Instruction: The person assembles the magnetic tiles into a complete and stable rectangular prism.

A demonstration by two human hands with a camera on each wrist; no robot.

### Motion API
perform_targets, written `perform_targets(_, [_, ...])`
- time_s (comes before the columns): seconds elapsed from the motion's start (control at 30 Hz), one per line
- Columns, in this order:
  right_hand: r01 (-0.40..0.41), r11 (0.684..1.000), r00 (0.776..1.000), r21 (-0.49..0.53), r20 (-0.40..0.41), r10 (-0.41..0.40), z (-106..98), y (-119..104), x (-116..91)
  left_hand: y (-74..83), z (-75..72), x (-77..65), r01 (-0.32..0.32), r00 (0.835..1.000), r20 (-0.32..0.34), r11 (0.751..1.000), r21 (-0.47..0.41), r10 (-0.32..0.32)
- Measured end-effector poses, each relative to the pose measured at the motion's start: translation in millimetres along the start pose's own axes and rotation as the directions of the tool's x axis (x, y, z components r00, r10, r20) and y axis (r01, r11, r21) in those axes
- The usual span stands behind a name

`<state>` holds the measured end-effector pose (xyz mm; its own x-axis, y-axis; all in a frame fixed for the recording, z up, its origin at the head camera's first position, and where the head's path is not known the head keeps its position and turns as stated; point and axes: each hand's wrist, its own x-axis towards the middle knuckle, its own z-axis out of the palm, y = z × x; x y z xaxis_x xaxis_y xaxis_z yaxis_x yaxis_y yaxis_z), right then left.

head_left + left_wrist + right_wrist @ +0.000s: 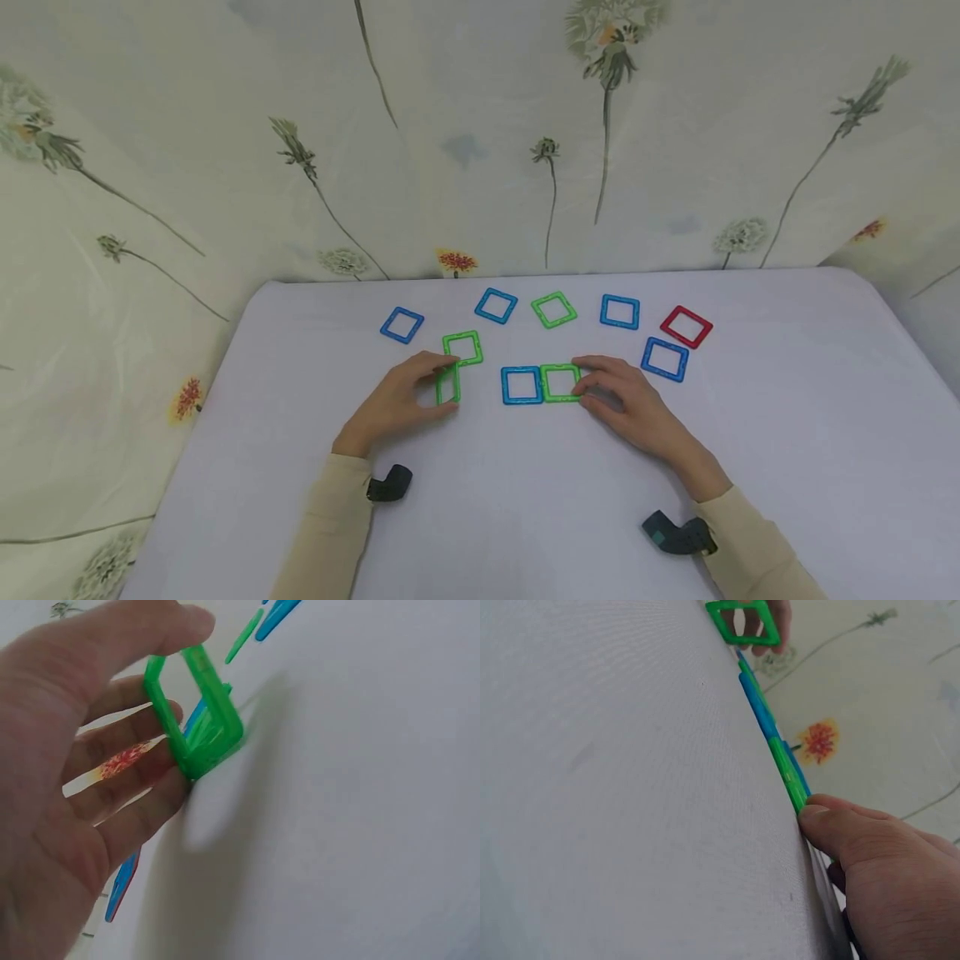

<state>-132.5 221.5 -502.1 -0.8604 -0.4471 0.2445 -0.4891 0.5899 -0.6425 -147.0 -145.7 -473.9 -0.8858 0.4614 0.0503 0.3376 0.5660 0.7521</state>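
In the head view my left hand (393,402) pinches a green square magnetic tile (458,385) between thumb and fingers, standing steeply on edge. The left wrist view has this open-framed tile (214,752) close, raised over its shadow. Just behind it another green square (460,335) lies flat, overlapped by the fingertips. To the right, a blue square (521,402) and a green square (561,399) lie flat, edge to edge. My right hand (630,408) grips that green square's right edge, thumb at the near corner; the right wrist view shows the thumb (817,821) against its end.
Farther back lie blue squares (393,337) (501,292) (619,326), a green square (564,322) and a red square (678,338). Another blue square (667,342) sits beyond the right hand. A flower-patterned cloth (495,208) hangs behind the white table (510,500).
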Motion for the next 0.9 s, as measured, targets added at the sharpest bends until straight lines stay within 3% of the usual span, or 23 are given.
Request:
perform_targets(0.3, [0.006,1.0,1.0,0.015,-0.009,-0.006,0.5,-0.1,0.1,-2.0,10.5,5.8,-0.135,0.99,-0.034,0.991,-0.001,0.135])
perform_targets(0.63, [0.0,1.0,1.0,0.002,-0.005,0.0,0.4,0.0,-0.4,-6.4,18.5,8.1,-0.159,0.984,-0.089,0.986,-0.053,0.154])
perform_targets(0.9, [0.026,1.0,1.0,-0.013,-0.015,-0.026,1.3,2.4,0.6,-6.9,22.5,9.3,-0.145,0.985,-0.105,0.985,-0.09,0.135])
